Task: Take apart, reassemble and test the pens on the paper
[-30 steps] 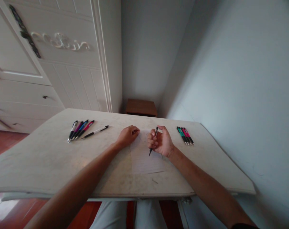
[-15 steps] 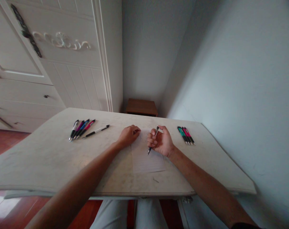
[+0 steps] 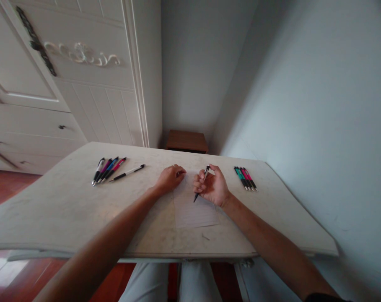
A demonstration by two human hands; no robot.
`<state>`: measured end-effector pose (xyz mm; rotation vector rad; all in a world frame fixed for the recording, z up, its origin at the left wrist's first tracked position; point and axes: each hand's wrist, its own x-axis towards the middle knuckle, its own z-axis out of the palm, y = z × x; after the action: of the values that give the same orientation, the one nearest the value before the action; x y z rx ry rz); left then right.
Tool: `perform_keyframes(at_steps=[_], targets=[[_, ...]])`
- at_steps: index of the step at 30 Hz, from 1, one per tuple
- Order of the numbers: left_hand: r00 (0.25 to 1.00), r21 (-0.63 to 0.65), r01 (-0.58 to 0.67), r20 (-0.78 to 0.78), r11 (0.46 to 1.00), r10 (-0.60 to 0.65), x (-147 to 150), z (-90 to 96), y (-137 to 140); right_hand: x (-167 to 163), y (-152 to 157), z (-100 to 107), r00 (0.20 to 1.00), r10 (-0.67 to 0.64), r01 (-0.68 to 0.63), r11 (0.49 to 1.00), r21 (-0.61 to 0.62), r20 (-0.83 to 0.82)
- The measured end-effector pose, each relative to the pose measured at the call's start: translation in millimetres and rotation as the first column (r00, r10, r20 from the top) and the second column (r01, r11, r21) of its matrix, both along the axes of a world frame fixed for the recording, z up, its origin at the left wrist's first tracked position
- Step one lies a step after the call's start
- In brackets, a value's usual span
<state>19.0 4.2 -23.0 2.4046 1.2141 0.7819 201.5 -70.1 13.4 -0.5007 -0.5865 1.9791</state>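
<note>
My right hand (image 3: 214, 186) is closed around a pen (image 3: 196, 196) above a sheet of lined paper (image 3: 196, 216). The pen slants with its dark tip down to the left, and my thumb is at its upper end. Resting at the paper's upper left edge, my left hand (image 3: 170, 179) has its fingers curled in and shows nothing held. A white and black pen (image 3: 127, 172) lies alone to its left.
Farther left, several pens (image 3: 107, 171) in white, purple, blue and pink lie close together. Green and pink pens (image 3: 245, 178) form a neat row on the right. The pale table (image 3: 83, 214) stands between a white cabinet (image 3: 108, 113) and a grey wall (image 3: 319, 126).
The pen in my right hand has shifted slightly upward, and its tip now looks dark where it looked shiny before. My left hand and the lying pens have stayed put.
</note>
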Motion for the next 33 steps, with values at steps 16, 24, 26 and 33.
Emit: perform_keyframes(at_steps=[16,24,26,33], targets=[[1.000,0.015,0.005,-0.008,1.000,-0.005,0.8,-0.8,0.8,0.3,1.8,-1.0,0.999,-0.005,0.005,1.000,-0.015,-0.038],[1.000,0.006,0.002,-0.027,1.000,-0.002,1.3,2.2,-0.6,-1.0,2.2,-0.1,0.997,-0.062,0.060,0.996,-0.062,-0.036],[0.999,0.004,0.001,-0.033,1.000,-0.001,1.2,3.1,-1.2,-0.9,2.2,0.0,0.997,-0.073,0.071,0.996,-0.061,-0.038],[0.999,0.007,0.005,-0.039,1.000,-0.004,1.1,3.4,-1.6,-0.1,1.2,1.7,0.993,-0.100,0.098,0.995,-0.036,-0.058]])
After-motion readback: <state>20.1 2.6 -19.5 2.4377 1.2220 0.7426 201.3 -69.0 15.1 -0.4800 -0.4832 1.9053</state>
